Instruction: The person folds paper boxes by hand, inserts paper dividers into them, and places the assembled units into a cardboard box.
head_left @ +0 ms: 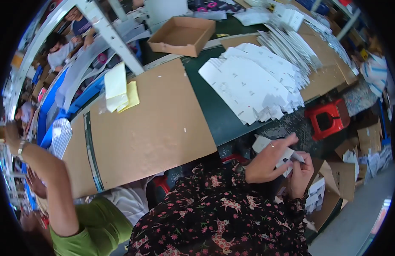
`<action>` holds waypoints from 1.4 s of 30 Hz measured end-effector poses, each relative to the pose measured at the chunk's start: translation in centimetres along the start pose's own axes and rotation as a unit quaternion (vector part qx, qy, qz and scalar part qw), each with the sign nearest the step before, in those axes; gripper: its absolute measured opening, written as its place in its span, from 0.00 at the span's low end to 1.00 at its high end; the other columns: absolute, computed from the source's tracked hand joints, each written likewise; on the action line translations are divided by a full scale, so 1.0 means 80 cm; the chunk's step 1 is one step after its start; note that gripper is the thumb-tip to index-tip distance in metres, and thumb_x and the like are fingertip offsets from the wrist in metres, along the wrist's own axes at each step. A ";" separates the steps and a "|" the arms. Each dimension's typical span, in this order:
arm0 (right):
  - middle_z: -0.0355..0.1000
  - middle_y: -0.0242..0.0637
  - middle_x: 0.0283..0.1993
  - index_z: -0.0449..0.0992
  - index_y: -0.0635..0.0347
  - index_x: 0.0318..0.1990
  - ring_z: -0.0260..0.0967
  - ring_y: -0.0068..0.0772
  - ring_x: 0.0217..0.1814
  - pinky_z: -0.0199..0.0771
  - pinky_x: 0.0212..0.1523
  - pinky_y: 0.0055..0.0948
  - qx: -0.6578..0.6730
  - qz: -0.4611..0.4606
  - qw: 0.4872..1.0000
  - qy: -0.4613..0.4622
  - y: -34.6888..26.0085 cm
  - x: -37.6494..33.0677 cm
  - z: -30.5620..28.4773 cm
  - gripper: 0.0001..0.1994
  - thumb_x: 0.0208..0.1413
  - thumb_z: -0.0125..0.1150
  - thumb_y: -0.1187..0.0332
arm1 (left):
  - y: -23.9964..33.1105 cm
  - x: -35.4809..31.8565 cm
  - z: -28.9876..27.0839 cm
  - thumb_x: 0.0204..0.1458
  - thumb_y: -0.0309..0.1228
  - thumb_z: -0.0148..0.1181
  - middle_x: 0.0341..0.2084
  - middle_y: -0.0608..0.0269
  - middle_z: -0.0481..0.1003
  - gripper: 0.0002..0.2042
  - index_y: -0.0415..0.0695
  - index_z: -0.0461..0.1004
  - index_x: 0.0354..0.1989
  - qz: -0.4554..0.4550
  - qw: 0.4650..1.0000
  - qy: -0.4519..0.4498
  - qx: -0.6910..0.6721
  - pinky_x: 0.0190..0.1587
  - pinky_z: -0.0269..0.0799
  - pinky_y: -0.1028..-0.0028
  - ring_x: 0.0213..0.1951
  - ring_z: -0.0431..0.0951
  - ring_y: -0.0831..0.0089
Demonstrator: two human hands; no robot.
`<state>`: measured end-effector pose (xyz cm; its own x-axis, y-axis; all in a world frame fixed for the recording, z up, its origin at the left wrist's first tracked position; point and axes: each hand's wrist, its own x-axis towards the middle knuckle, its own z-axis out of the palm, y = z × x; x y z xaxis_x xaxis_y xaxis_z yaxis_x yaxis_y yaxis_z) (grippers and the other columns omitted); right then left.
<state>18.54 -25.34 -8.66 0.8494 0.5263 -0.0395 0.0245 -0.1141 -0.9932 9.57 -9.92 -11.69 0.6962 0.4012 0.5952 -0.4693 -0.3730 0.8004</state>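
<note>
Pinching a small white carton blank (287, 158) between both hands, left hand (267, 160) and right hand (300, 175) work below the bench (214, 115) edge. Fanned white blanks (253, 83), a brown cardboard sheet (150, 128) and a red stool (327, 119) lie nearby; a co-worker's arm (52, 179) reaches at left.

We find a packaging workshop. A long worktable (214, 115) carries brown cardboard sheets (150, 128), fanned stacks of flat white die-cut carton blanks (253, 83) and an open cardboard tray (182, 35). Further cartons (338, 179) stand on the floor beside a red plastic stool (328, 119); other workers sit along neighbouring benches.
</note>
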 end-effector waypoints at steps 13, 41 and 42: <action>0.77 0.33 0.45 0.76 0.64 0.54 0.74 0.18 0.45 0.75 0.44 0.19 0.167 0.032 0.986 0.003 -0.023 -0.013 -0.002 0.12 0.65 0.58 0.81 | -0.013 0.021 -0.016 0.40 0.47 0.81 0.49 0.47 0.73 0.38 0.47 0.72 0.61 0.095 0.971 -0.200 0.087 0.45 0.78 0.60 0.46 0.79 0.47; 0.75 0.36 0.49 0.72 0.67 0.56 0.76 0.20 0.43 0.79 0.33 0.20 0.196 0.182 0.916 -0.299 0.108 0.166 -0.155 0.18 0.59 0.68 0.81 | -0.115 0.060 0.101 0.31 0.46 0.86 0.55 0.47 0.76 0.50 0.40 0.67 0.65 -0.167 0.939 -0.261 0.149 0.57 0.75 0.58 0.54 0.78 0.46; 0.75 0.36 0.49 0.72 0.67 0.56 0.77 0.20 0.42 0.79 0.32 0.20 0.209 0.196 0.908 -0.306 0.109 0.181 -0.158 0.18 0.59 0.69 0.81 | -0.123 0.070 0.104 0.32 0.46 0.86 0.56 0.47 0.76 0.50 0.40 0.66 0.65 -0.155 0.940 -0.257 0.159 0.58 0.74 0.58 0.56 0.78 0.47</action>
<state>37.70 -29.36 -16.49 0.2951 0.8983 -0.3255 -0.5276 -0.1308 -0.8394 22.60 -10.95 -16.80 0.9820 0.1041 0.1573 -0.0710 -0.5684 0.8197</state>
